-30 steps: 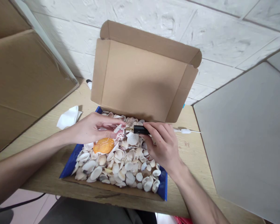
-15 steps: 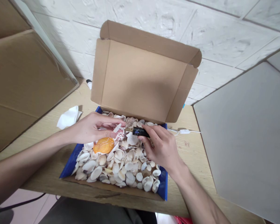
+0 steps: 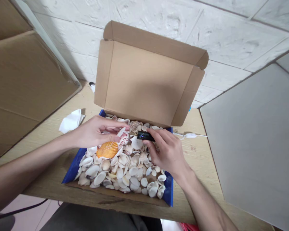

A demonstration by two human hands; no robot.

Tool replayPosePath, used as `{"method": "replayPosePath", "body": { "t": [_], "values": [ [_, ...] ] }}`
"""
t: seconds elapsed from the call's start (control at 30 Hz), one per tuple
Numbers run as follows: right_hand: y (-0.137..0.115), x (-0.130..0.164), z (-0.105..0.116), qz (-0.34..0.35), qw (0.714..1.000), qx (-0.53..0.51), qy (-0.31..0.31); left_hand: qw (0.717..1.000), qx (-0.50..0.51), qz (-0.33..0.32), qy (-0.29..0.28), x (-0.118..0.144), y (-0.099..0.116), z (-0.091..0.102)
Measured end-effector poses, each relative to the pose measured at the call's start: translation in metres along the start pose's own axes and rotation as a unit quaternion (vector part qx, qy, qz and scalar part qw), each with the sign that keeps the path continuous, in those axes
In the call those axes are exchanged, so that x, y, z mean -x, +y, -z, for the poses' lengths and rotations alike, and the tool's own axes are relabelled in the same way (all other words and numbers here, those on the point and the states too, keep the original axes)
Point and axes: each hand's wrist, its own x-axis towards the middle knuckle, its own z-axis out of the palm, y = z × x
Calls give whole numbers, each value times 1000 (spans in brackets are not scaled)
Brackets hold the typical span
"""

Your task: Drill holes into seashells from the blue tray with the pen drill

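Your left hand [image 3: 96,130]: fingers pinch the speckled shell [image 3: 124,138] above the box [image 3: 169,189] | your right hand [image 3: 170,149]: fingers grip the black tool [image 3: 144,135], also over the box, tip just beside that shell | orange shell [image 3: 107,149] sits inside the box | white sheet [image 3: 70,121] lies left of the box on the counter [image 3: 197,155]

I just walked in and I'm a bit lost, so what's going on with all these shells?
The left hand pinches a speckled shell above a box full of shells. The right hand holds a black tool, its narrow end pointing at that shell; whether they touch is hard to tell. An orange shell lies just below the left hand, and the box's lid stands open behind.
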Motion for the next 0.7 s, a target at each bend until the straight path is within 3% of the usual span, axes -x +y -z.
{"method": "replayPosePath", "body": {
  "t": [0.7],
  "values": [
    [-1, -1, 1, -1, 1000, 1, -14, 998, -47, -32, 2, 0, -2, 1]
  ]
}}
